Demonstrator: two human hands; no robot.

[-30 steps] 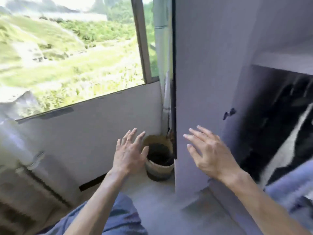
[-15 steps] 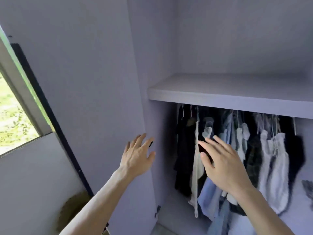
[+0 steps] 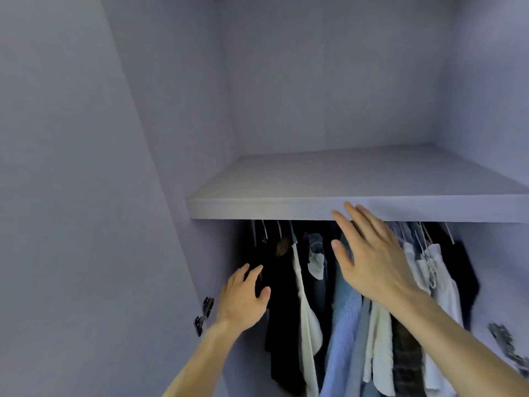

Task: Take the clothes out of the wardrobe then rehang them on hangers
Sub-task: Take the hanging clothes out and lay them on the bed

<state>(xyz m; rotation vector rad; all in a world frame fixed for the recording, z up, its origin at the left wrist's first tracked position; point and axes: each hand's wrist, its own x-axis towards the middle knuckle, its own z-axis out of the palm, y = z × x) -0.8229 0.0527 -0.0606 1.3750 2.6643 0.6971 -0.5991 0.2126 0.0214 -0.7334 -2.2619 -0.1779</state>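
Both hands — left hand [image 3: 243,299], right hand [image 3: 369,259] — reach spread-fingered and empty toward the hanging clothes [image 3: 343,310], likely to grab some.

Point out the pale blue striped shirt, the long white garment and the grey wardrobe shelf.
pale blue striped shirt [image 3: 343,319], head view, upper front panel.
long white garment [image 3: 307,319], head view, mid-length.
grey wardrobe shelf [image 3: 257,209], head view, front edge.

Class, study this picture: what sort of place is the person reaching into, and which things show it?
Probably a home wardrobe: clothes hang on hangers beneath a bare shelf, and a door hinge shows beside the open hands.
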